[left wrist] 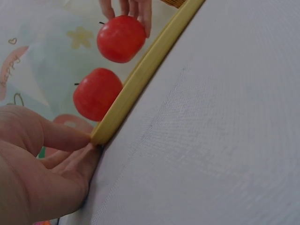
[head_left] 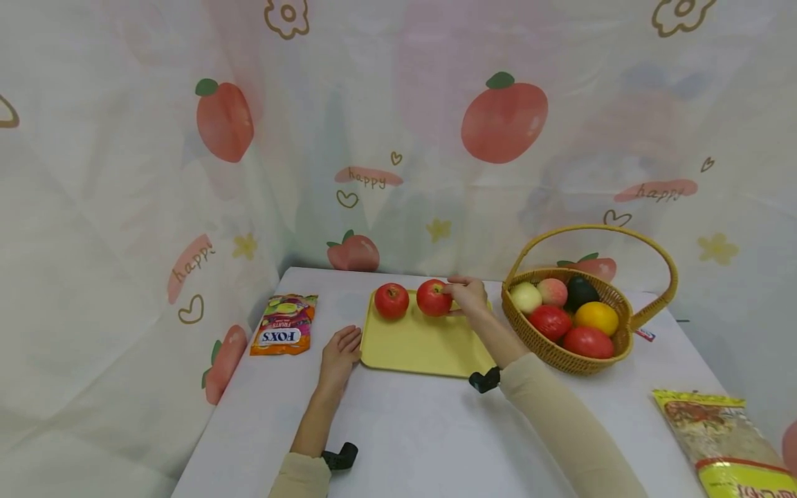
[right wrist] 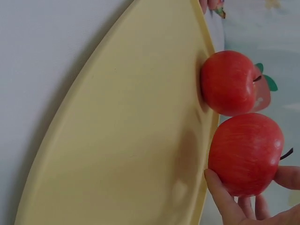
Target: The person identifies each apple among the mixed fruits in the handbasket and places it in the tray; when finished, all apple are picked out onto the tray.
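My right hand (head_left: 468, 297) grips a red apple (head_left: 434, 297) from its right side, over the back of a yellow tray (head_left: 423, 346). In the right wrist view, thumb and fingers surround this apple (right wrist: 246, 154), its dark stem pointing away. A second red apple (head_left: 391, 301) sits at the tray's back left, close beside the held one. At the tray's front left corner my left hand (head_left: 340, 354) holds the rim; the left wrist view shows its thumb (left wrist: 70, 137) on the corner, other fingers partly hidden below.
Right of the tray stands a wicker basket (head_left: 542, 346) with a tall handle, filled with several fruits. An orange FOX'S candy bag (head_left: 285, 325) lies at the left. A yellow-ended food bag (head_left: 725, 443) is at the front right of the white table (head_left: 411, 436). Patterned cloth hangs behind.
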Motion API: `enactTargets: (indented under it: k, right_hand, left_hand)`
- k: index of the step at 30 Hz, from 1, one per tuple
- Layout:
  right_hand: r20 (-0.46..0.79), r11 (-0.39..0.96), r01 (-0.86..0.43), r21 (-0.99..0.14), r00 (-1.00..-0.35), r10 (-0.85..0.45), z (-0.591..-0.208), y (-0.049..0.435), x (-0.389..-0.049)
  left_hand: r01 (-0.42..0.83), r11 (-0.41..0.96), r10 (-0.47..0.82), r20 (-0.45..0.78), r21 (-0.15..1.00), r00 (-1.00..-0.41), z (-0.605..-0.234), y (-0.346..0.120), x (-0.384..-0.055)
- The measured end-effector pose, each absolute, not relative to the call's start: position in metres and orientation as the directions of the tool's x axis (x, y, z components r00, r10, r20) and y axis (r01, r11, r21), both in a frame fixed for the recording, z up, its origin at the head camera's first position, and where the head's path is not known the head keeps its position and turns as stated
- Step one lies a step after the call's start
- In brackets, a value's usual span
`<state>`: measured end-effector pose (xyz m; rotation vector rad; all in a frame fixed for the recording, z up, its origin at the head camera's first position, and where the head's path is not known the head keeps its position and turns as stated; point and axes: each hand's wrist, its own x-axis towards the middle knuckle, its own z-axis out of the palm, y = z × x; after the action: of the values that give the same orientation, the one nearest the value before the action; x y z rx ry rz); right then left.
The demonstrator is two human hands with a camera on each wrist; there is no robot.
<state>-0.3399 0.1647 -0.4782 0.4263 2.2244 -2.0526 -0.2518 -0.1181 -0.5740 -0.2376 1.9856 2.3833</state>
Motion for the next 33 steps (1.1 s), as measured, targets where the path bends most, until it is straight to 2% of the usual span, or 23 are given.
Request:
enactTargets:
  k: [10,21,33]
  right_hand:
    - [-0.293,0.072,0.310,-0.948,-0.938,0.183,-0.491,0.157,-0.348]
    - [-0.331,0.025,0.335,-0.942,-0.938,0.104,-0.498,0.156,-0.348]
    - [-0.365,-0.001,0.367,-0.930,-0.926,0.099,-0.500,0.160,-0.343]
  left_hand:
    - [-0.133,-0.174,-0.083,-0.150,0.976,-0.985,-0.573,-0.118,-0.251]
    - [-0.128,-0.193,-0.073,-0.145,0.973,-0.987,-0.574,-0.118,-0.252]
    - [-0.122,-0.194,-0.076,-0.139,0.973,-0.987,-0.573,-0.118,-0.251]
